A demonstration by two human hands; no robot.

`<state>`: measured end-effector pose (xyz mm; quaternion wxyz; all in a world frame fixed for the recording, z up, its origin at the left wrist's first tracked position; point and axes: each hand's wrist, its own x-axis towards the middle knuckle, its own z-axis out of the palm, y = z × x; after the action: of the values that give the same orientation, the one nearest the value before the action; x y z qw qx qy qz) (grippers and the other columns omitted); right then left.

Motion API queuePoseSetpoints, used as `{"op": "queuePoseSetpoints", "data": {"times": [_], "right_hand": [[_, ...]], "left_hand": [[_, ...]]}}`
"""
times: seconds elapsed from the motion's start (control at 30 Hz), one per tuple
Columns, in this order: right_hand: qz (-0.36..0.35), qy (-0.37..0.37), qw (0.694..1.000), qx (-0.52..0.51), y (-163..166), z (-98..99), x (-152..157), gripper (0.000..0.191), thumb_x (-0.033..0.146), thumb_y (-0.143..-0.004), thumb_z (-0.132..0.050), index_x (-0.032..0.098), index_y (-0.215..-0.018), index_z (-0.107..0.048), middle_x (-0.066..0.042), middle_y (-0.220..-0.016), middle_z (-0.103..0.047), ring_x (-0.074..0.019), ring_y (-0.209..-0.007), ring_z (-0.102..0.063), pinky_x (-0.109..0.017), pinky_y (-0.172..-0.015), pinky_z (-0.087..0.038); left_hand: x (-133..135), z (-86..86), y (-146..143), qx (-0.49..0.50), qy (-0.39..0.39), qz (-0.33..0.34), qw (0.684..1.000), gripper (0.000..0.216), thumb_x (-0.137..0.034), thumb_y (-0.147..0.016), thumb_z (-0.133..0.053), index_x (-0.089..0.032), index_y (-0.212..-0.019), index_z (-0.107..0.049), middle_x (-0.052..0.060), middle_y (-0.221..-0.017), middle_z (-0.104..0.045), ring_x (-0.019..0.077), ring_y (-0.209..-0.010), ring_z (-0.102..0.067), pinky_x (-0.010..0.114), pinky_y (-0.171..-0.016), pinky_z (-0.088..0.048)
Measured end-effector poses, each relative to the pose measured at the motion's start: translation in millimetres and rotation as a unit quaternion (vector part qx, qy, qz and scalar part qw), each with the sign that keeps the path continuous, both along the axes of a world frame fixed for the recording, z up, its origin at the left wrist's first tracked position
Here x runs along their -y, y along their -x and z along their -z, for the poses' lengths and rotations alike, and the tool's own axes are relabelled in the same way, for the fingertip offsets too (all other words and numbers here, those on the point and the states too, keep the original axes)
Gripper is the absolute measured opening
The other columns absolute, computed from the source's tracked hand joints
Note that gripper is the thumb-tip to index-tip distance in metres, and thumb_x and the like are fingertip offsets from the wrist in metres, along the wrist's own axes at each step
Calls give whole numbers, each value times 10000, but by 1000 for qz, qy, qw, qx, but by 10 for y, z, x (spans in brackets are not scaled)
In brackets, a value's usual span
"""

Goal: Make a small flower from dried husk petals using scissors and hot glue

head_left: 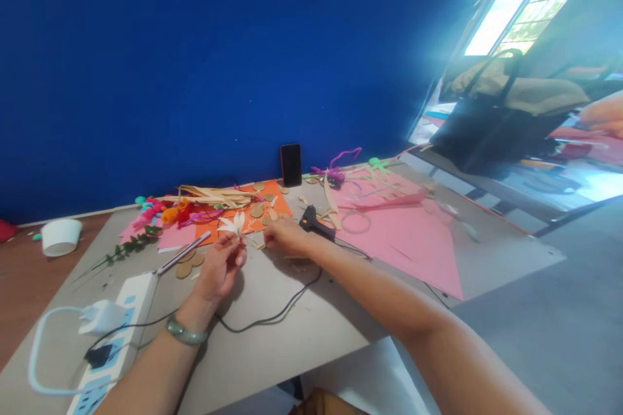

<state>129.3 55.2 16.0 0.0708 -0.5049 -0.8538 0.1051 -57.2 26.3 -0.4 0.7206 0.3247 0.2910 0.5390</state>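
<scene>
My left hand (221, 266) pinches a small cream flower of pale leaf-shaped petals (234, 224) just above the grey table (302, 331). My right hand (287, 237) rests knuckles-up on the table a little to the right, fingers curled down onto small pale strips; what it holds, if anything, is hidden. A black glue gun (314, 220) lies just beyond the right hand, its black cable (272, 318) trailing back toward me.
Orange paper (280, 206) with brown card discs, dried leaf strips (214, 196) and coloured pompoms lie behind the hands. Pink sheets (413, 240) cover the right. A phone (291, 165) leans on the blue wall. A white power strip (121, 318) is left, a white cup (61, 237) far left.
</scene>
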Motion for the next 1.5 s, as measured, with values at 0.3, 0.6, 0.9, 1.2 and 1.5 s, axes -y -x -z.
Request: {"op": "queuePoseSetpoints", "data": {"times": [0.3, 0.6, 0.9, 1.2, 1.5], "right_hand": [[22, 127, 959, -251, -232, -159, 92, 23, 159, -736, -645, 141, -726, -655, 8, -676, -637, -107, -634, -540, -217, -625, -373], [78, 260, 772, -575, -283, -32, 175, 219, 315, -647, -745, 132, -651, -625, 11, -598, -630, -80, -547, -490, -222, -581, -374], [-34, 363, 651, -666, -240, 13, 311, 244, 327, -696, -760, 138, -749, -614, -30, -763, -702, -75, -553, -524, -230, -580, -382], [-46, 346, 683, -641, -249, -1, 343, 267, 367, -729, -745, 121, -726, -641, -3, -682, -659, -65, -532, -517, -218, -567, -377], [14, 269, 731, -626, -241, -39, 381, 384, 499, -794, -616, 126, -782, -705, 3, -549, -603, -86, -473, -481, -243, -547, -400]], "left_hand": [[24, 27, 4, -26, -30, 35, 999, 262, -235, -692, -743, -156, -701, -493, -6, -721, -611, 24, -417, -446, 140, -384, -259], [16, 46, -6, -34, -21, 25, 999, 271, -214, -665, -761, -158, -717, -501, -14, -708, -612, 21, -423, -440, 145, -413, -304], [109, 30, -36, -48, -14, 52, 997, 281, -275, -691, -768, -161, -689, -511, -64, -540, -482, 32, -410, -373, 140, -385, -229], [118, 68, -25, -95, -26, 83, 992, 287, -338, -655, -791, -131, -648, -592, -61, -477, -430, 26, -403, -337, 174, -431, -222], [110, 130, 4, -100, -15, 61, 993, 259, -336, -625, -806, -138, -662, -644, -43, -474, -476, 25, -391, -309, 182, -430, -215]]}}
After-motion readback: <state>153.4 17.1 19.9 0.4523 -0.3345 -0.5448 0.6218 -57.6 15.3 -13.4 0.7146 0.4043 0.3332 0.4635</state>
